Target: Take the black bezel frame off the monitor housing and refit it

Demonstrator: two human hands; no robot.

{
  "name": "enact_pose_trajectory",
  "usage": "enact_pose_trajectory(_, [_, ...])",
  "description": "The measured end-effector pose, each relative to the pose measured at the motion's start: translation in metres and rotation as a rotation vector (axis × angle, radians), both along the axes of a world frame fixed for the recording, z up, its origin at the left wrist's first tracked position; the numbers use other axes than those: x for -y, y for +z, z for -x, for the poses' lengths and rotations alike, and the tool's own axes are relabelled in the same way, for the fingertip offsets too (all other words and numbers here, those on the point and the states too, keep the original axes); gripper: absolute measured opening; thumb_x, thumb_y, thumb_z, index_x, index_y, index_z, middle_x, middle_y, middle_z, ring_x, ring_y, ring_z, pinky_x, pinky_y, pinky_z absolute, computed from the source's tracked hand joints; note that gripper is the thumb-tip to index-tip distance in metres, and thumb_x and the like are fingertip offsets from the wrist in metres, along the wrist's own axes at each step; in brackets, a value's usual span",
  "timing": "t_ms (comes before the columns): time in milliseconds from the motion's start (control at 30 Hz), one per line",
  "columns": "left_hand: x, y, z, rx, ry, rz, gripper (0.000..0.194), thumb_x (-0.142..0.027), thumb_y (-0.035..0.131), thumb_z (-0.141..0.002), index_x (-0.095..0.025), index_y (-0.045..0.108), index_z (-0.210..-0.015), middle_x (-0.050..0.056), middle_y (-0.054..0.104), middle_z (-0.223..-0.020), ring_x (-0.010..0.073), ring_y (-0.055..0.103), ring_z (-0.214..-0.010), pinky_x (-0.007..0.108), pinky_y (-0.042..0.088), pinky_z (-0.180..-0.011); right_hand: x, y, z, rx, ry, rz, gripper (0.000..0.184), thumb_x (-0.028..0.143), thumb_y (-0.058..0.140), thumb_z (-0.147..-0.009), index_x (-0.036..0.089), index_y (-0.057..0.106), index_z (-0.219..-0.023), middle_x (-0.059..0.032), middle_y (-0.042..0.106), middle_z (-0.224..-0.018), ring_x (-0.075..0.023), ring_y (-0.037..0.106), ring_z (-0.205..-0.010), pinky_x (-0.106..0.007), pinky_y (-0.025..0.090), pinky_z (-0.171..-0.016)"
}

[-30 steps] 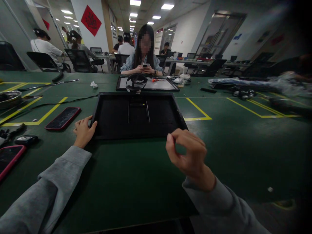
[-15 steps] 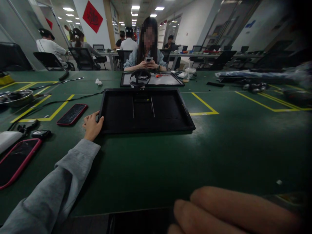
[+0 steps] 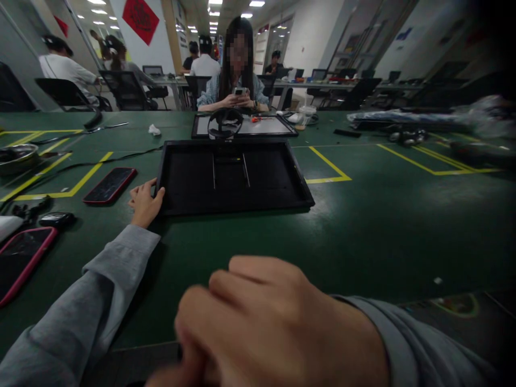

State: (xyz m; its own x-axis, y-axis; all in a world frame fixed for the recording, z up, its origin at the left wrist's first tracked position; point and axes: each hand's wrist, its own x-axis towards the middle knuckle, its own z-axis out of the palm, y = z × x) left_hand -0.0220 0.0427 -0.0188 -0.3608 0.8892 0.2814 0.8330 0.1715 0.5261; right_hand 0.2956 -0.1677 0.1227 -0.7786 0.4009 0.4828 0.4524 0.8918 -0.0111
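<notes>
A shallow black rectangular tray-like housing [image 3: 185, 177] lies on the green table, with two thin metal rods in its middle. My left hand [image 3: 145, 202] grips its left edge, thumb at the near side and fingers along the outside. Close to the camera, low in the head view, is my right hand [image 3: 258, 317]. Its fingers are curled into a closed shape, knuckles up. What they hold, if anything, is hidden beneath the hand. Behind the housing stands a black ring-shaped piece [image 3: 224, 123], partly in front of a white panel with a dark frame [image 3: 266, 127].
Two phones in red cases [image 3: 109, 185] [image 3: 24, 258], a small black device [image 3: 57, 219] and a metal bowl [image 3: 20, 160] are at the left. Plastic-wrapped parts [image 3: 403, 119] lie at the far right. Across the table a person [image 3: 234, 91] holds a phone.
My right hand has moved up and left into view, its fingers now curled. My left hand stays on the housing's edge. The whole view has shifted slightly.
</notes>
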Motion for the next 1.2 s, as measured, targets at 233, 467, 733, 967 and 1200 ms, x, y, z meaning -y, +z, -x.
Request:
enact_pose_trajectory(233, [0.0, -0.002, 0.001, -0.013, -0.003, -0.007, 0.055, -0.047, 0.051, -0.098, -0.024, 0.057, -0.147, 0.016, 0.059, -0.148, 0.0397, 0.037, -0.145, 0.068, 0.032, -0.114, -0.052, -0.015, -0.021, -0.002, -0.074, -0.27, 0.025, 0.007, 0.046, -0.099, 0.024, 0.065, -0.095, 0.0041, 0.05, -0.07, -0.0114, 0.033, -0.057, -0.029, 0.024, -0.056])
enact_pose_trajectory(467, [0.0, -0.001, 0.002, -0.006, 0.002, -0.007, 0.054, -0.047, 0.051, -0.097, -0.025, 0.058, -0.146, 0.017, 0.059, -0.147, 0.0391, 0.038, -0.144, 0.067, 0.032, -0.114, -0.056, -0.026, -0.039, 0.036, -0.111, -0.231, 0.033, 0.012, 0.047, -0.102, 0.027, 0.069, -0.123, 0.0022, 0.06, -0.076, -0.011, 0.042, -0.06, -0.027, 0.029, -0.059])
enact_pose_trajectory(733, [0.001, 0.0, -0.001, -0.002, 0.01, -0.004, 0.053, -0.046, 0.05, -0.098, -0.025, 0.057, -0.145, 0.017, 0.06, -0.145, 0.0382, 0.038, -0.145, 0.065, 0.032, -0.115, -0.087, -0.052, -0.053, 0.039, -0.194, -0.006, 0.052, 0.014, 0.049, -0.101, 0.023, 0.056, -0.151, -0.0012, 0.068, -0.088, -0.0141, 0.053, -0.07, -0.03, 0.038, -0.069])
enact_pose_trajectory(967, [0.001, 0.001, -0.001, -0.003, 0.01, 0.003, 0.055, -0.046, 0.051, -0.097, -0.023, 0.057, -0.147, 0.018, 0.06, -0.145, 0.0389, 0.039, -0.145, 0.067, 0.032, -0.114, -0.179, -0.094, -0.127, -0.155, -0.636, -0.008, 0.044, 0.026, 0.048, -0.101, 0.021, 0.065, -0.141, -0.0162, 0.063, -0.131, -0.0302, 0.059, -0.117, -0.049, 0.049, -0.097])
enact_pose_trajectory(1200, [0.002, 0.002, -0.003, -0.004, 0.021, -0.006, 0.054, -0.046, 0.052, -0.096, -0.025, 0.059, -0.145, 0.016, 0.062, -0.144, 0.0385, 0.039, -0.144, 0.065, 0.033, -0.114, -0.248, -0.175, -0.225, -0.628, -0.948, 0.29, 0.064, 0.05, 0.055, -0.094, 0.011, 0.059, -0.144, -0.0228, 0.063, -0.139, -0.0347, 0.058, -0.13, -0.057, 0.048, -0.11])
